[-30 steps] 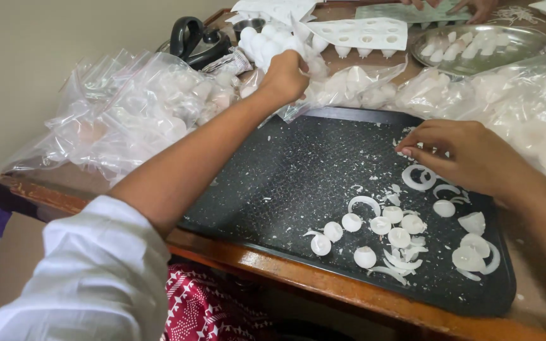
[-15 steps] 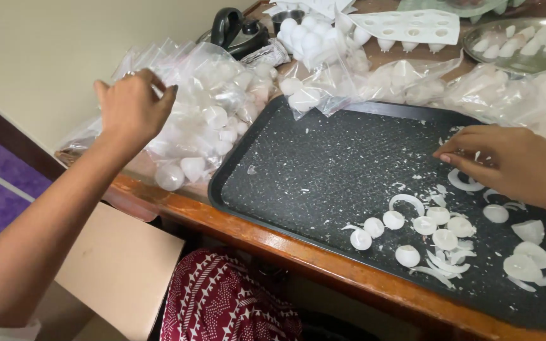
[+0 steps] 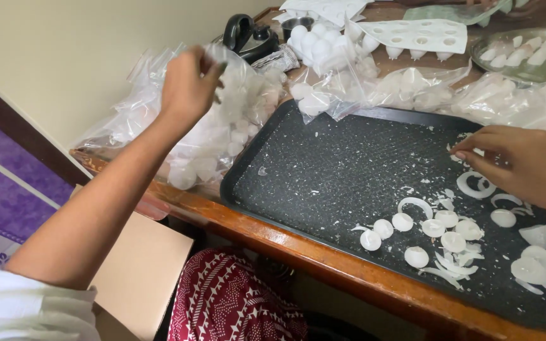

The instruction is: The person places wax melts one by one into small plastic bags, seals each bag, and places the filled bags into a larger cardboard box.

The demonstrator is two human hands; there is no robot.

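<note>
My left hand (image 3: 188, 85) is raised over the pile of clear plastic bags (image 3: 222, 126) at the table's left end, fingers pinched on a bit of clear plastic. My right hand (image 3: 526, 164) rests on the black tray (image 3: 336, 170), fingertips down among white rings and flakes. Small white discs (image 3: 434, 230) and curved white trimmings (image 3: 475, 186) lie scattered on the tray's near right part.
White moulds (image 3: 421, 35) with round hollows, a metal dish (image 3: 526, 53) with white pieces, and a black device (image 3: 248, 35) stand behind the bags. A cardboard box (image 3: 137, 271) sits below the wooden table edge (image 3: 323, 259). Red patterned cloth (image 3: 235, 303) covers my lap.
My left hand swung from the back of the table to the left edge, then rose over the bags. The view shifted left. My right hand stayed on the tray.
</note>
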